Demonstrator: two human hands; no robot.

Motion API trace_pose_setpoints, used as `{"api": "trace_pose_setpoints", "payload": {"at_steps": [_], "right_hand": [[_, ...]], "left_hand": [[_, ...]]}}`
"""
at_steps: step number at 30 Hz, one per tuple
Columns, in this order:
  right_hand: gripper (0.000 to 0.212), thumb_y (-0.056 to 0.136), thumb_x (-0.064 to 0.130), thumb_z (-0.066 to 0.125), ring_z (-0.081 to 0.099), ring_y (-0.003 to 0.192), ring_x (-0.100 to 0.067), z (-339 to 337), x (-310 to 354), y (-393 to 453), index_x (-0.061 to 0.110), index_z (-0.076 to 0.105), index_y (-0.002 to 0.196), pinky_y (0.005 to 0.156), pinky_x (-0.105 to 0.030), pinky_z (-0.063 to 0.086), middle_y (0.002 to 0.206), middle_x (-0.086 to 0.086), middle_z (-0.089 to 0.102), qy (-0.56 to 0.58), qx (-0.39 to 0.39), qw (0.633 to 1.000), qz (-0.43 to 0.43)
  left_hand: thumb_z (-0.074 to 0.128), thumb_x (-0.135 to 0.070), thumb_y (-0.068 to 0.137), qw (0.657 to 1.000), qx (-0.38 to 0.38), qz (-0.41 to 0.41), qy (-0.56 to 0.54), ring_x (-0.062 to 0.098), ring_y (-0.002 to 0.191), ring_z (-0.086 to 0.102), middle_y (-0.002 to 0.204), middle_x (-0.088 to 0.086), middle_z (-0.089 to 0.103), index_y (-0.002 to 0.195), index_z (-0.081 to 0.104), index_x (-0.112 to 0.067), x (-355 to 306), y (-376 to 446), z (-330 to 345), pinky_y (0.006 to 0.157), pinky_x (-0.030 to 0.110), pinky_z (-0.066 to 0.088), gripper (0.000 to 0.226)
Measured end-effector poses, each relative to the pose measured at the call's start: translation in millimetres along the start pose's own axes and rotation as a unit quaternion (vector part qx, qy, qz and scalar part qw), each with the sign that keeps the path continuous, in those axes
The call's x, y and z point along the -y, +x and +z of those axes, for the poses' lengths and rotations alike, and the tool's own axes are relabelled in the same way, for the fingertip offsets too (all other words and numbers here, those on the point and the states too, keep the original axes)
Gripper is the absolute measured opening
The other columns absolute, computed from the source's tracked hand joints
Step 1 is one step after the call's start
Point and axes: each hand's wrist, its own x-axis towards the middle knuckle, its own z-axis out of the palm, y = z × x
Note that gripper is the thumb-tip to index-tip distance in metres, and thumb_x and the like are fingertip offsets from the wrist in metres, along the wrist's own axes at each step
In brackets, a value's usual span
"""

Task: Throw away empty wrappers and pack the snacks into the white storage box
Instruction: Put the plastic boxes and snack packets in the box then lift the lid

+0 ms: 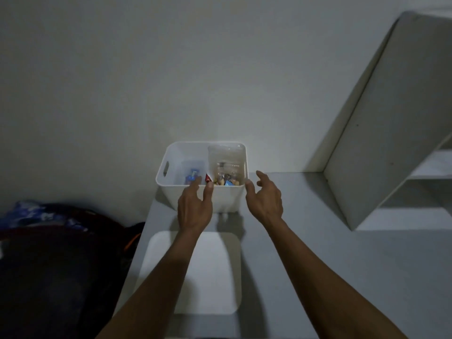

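The white storage box (227,199) stands on the grey table against the wall. Inside it a clear plastic bag of snacks (226,162) leans at the right, and a small blue packet (193,176) lies at the left. My left hand (194,206) reaches to the box's front rim, its fingers straight and touching the rim, with nothing held. Just off the box's front right corner my right hand (265,196) hovers with its fingers spread and relaxed, empty. A flat white lid (215,272) lies on the table in front of the box, partly under my left forearm.
A white shelf unit (381,123) stands on the table at the right. Dark bags and a blue patterned cloth (44,216) lie to the left, below the grey table (318,253) edge. A small white object (223,216) sits under the box's front.
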Motion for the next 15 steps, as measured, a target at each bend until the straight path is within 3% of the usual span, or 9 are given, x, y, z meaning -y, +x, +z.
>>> {"api": "trace_pose_setpoints", "payload": {"at_steps": [4,9,15], "right_hand": [[0.053,0.096,0.047,0.051,0.056,0.120,-0.024,0.1,-29.3,-50.9,0.028,0.041,0.145,0.099,-0.042,0.046,0.135,-0.002,0.057,0.018,0.023,1.000,0.009],[0.053,0.095,0.046,0.054,0.060,0.113,-0.026,16.0,-74.6,-116.9,0.028,0.043,0.144,0.099,-0.041,0.047,0.134,-0.004,0.058,0.034,0.058,0.997,0.048],[0.057,0.096,0.043,0.054,0.054,0.122,-0.026,47.5,-112.1,-168.6,0.022,0.040,0.147,0.104,-0.041,0.045,0.141,-0.009,0.052,0.018,0.103,0.990,0.095]], "left_hand": [[0.051,-0.050,0.094,1.000,0.000,-0.018,-0.010,0.021,0.122,0.053,0.134,0.007,0.055,0.139,0.050,-0.022,29.1,-62.4,-26.6,0.100,0.029,0.039,0.052],[0.057,-0.040,0.094,0.999,-0.030,-0.033,0.018,0.025,0.116,0.058,0.126,0.011,0.062,0.133,0.057,-0.013,80.4,-126.5,-56.7,0.101,0.035,0.042,0.047],[0.056,-0.041,0.094,0.993,0.010,-0.084,0.078,0.029,0.123,0.053,0.136,0.015,0.055,0.137,0.052,-0.011,151.2,-149.6,-77.9,0.106,0.042,0.040,0.053]]}}
